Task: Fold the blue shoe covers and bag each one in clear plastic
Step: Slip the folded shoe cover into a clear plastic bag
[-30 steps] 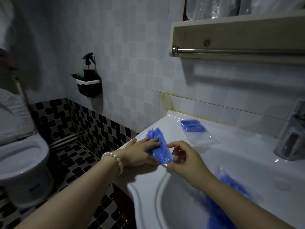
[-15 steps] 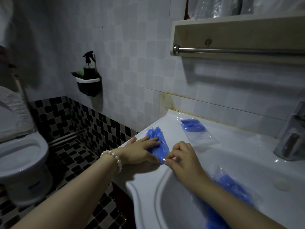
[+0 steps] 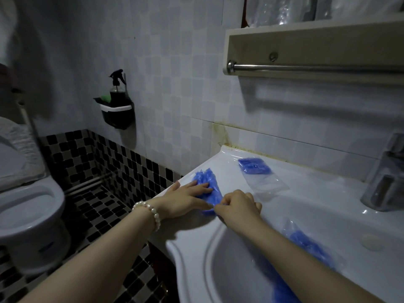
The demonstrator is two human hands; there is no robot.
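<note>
A white sink (image 3: 306, 206) fills the lower right of a dim, tiled bathroom, and everything below is placed from it. A toilet (image 3: 28, 206) stands well off its left side, across a black-and-white checked floor. Above the sink, a wall shelf (image 3: 317, 38) carries a metal towel rail (image 3: 317, 67). A black caddy (image 3: 117, 115) holding a spray bottle (image 3: 117, 88) hangs on the wall to the sink's upper left. A faucet (image 3: 384, 178) rises at the sink's right rear. A heap of blue shoe covers in loose plastic (image 3: 306, 243) lies along the basin's right slope. On the sink's back ledge rests a clear bag (image 3: 260, 173) with a folded cover inside. On the sink's left front rim lies a blue shoe cover (image 3: 207, 180); the left hand (image 3: 185, 197), a pearl bracelet (image 3: 150, 213) at the wrist, presses it flat with straight fingers, while the right hand (image 3: 238, 204), fingers curled, pinches its near end.
</note>
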